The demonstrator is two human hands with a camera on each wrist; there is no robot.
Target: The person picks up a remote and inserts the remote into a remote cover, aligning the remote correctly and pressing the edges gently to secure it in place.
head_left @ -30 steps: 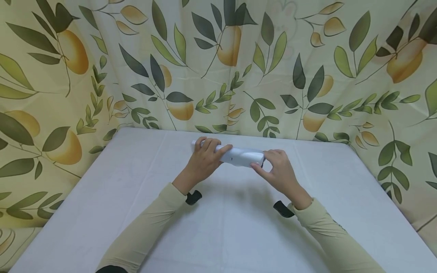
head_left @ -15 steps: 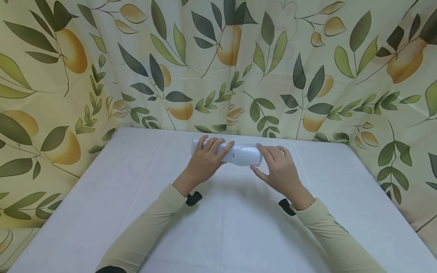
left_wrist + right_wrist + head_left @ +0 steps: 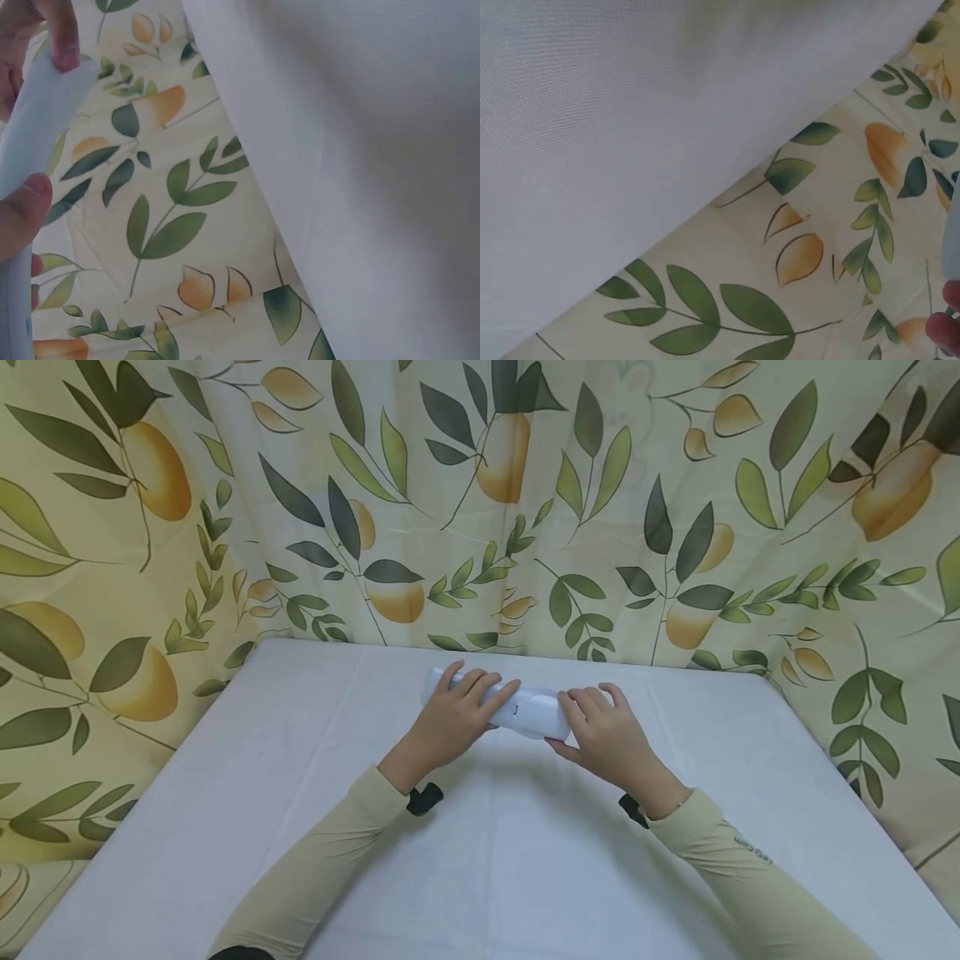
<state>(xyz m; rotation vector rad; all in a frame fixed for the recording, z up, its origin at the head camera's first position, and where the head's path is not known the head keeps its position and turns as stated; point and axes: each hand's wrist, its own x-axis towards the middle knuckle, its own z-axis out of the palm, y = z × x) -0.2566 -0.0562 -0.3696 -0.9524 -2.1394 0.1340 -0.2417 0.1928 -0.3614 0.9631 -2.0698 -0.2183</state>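
A long, smooth white tube-like object (image 3: 534, 712) with a small dark mark is held level in both hands above the far half of the table. My left hand (image 3: 453, 712) grips its left part, fingers over the top. In the left wrist view, the left thumb (image 3: 31, 202) presses on the white tube-like object (image 3: 34, 124). My right hand (image 3: 611, 732) pinches the right end, with fingers on top and the thumb below. Only fingertips of the right hand (image 3: 946, 319) show in the right wrist view, beside a sliver of the white object. The end under the right fingers is partly hidden.
A white cloth covers the table (image 3: 480, 860). A curtain (image 3: 480, 568) printed with leaves and fruit hangs behind the table's far edge and along its left and right sides. Black wrist-worn pieces (image 3: 425, 799) stick out near both cuffs.
The right hand has slid left along the object, its fingers now further over the right end. That end has dipped slightly. The dark mark has shifted slightly right; the left hand has barely moved.
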